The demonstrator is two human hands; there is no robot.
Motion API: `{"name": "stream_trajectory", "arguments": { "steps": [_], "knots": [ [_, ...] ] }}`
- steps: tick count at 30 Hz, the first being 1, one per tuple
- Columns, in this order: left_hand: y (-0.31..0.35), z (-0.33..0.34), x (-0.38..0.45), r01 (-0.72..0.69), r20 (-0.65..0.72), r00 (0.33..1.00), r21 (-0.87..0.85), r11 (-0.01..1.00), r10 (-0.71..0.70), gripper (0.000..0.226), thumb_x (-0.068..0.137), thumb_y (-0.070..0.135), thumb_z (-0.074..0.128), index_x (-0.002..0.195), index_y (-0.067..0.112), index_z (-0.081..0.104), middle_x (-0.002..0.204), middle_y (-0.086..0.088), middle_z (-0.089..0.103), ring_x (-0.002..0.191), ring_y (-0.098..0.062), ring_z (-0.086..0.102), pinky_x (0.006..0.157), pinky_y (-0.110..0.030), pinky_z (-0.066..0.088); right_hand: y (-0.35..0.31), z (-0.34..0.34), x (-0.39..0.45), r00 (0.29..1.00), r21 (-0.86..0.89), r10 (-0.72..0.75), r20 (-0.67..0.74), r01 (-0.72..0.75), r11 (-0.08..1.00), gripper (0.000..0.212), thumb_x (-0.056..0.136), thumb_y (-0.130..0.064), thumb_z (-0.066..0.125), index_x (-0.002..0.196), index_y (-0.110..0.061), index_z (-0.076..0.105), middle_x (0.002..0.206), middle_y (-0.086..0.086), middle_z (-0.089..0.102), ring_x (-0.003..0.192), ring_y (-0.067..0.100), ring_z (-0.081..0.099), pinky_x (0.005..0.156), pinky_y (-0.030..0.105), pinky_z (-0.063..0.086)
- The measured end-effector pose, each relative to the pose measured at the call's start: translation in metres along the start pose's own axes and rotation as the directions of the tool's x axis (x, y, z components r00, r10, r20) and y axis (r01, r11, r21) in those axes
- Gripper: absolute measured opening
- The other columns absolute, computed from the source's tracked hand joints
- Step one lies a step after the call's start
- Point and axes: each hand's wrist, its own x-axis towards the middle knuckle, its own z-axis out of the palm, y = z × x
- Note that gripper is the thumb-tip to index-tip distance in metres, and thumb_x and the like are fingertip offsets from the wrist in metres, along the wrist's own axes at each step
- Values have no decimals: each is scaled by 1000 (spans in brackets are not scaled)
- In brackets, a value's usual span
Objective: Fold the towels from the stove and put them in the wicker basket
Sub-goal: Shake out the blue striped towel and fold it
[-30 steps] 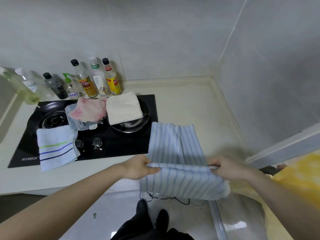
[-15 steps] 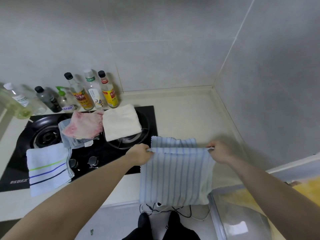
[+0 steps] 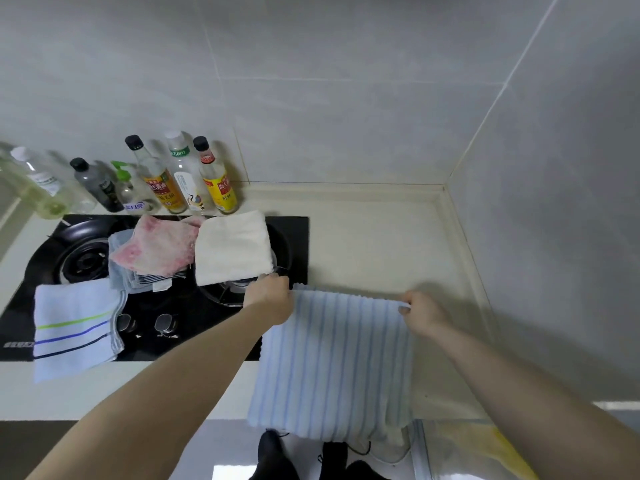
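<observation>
A light blue striped towel (image 3: 334, 362) lies doubled over the counter's front edge, its lower part hanging past it. My left hand (image 3: 268, 295) pinches its upper left corner and my right hand (image 3: 420, 311) pinches its upper right corner. On the black stove (image 3: 294, 237) lie a cream towel (image 3: 232, 247), a pink towel (image 3: 157, 245) on top of a grey-blue one (image 3: 119, 268), and a white towel with coloured stripes (image 3: 74, 327) at the front left. No wicker basket is in view.
Several bottles (image 3: 180, 178) stand along the wall behind the stove. Cream countertop (image 3: 374, 237) runs right of the stove into the wall corner. Stove knobs (image 3: 145, 323) sit at the front. My shoes (image 3: 277, 455) and a cable are on the floor below.
Both hands carried the towel's front fold up and away to the far edge, doubling the towel. The view tilted up slightly.
</observation>
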Motion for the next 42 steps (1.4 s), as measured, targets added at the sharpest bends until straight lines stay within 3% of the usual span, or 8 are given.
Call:
{"name": "stream_trajectory", "arguments": {
  "steps": [10, 18, 22, 29, 31, 36, 39, 42],
  "knots": [
    [19, 21, 29, -101, 24, 995, 352, 931, 99, 32, 87, 5, 61, 116, 17, 59, 118, -4, 63, 117, -26, 54, 95, -33, 41, -14, 14, 27, 997, -132, -23, 72, 32, 991, 11, 98, -32, 57, 98, -24, 65, 118, 11, 69, 110, 29, 66, 81, 29, 46],
    [30, 38, 45, -252, 234, 948, 133, 959, 217, 63, 80, 4, 62, 138, 14, 39, 141, -4, 40, 120, -27, 42, 89, -37, 49, -17, 17, 37, 999, -175, -3, 50, 12, 985, 17, 96, -28, 56, 106, -19, 66, 119, 12, 69, 111, 30, 67, 85, 33, 52],
    [34, 47, 49, -257, 226, 950, 171, 951, 217, 62, 80, 6, 64, 136, 15, 38, 138, -4, 43, 116, -27, 40, 87, -36, 45, -14, 21, 37, 999, -185, -3, 43, 11, 983, 19, 95, -21, 56, 113, -19, 62, 126, 9, 62, 115, 29, 62, 89, 35, 51],
    [37, 43, 54, -306, 184, 949, 331, 892, 257, 30, 87, 17, 64, 117, 21, 64, 113, 3, 61, 107, -22, 39, 82, -30, 31, -21, 39, 37, 961, -198, -230, 151, 258, 946, 78, 90, -38, 64, 155, -19, 26, 159, 1, 31, 140, 31, 36, 112, 42, 40],
    [33, 43, 51, -322, 162, 946, 343, 882, 281, 24, 88, 22, 63, 111, 25, 68, 108, 6, 60, 104, -22, 39, 83, -31, 30, -18, 41, 41, 962, -219, -225, 154, 256, 942, 71, 89, -40, 66, 150, -23, 35, 153, 1, 39, 135, 30, 41, 108, 40, 42],
    [22, 31, 41, -329, 142, 943, 238, 914, 302, 22, 92, 28, 59, 113, 24, 61, 105, 5, 61, 105, -22, 52, 97, -34, 32, -18, 30, 41, 964, -275, -232, 130, 260, 926, 20, 85, -36, 60, 100, -24, 66, 114, 3, 65, 113, 28, 59, 88, 33, 47],
    [17, 11, 33, -299, 99, 953, 137, 944, 287, 18, 95, 25, 55, 113, 22, 53, 96, 2, 66, 94, -25, 57, 98, -33, 33, -18, 11, 37, 966, -183, -255, 36, 258, 949, 6, 81, -30, 61, 78, -25, 59, 97, 4, 68, 97, 29, 65, 72, 30, 46],
    [10, -12, 26, -280, 2, 960, 71, 957, 280, 14, 95, 26, 57, 107, 23, 52, 94, 3, 66, 85, -24, 58, 92, -34, 36, -17, -13, 32, 962, -76, -270, -48, 266, 961, 22, 82, -28, 66, 69, -26, 48, 81, -2, 64, 81, 27, 64, 61, 29, 38]
  ]
}}
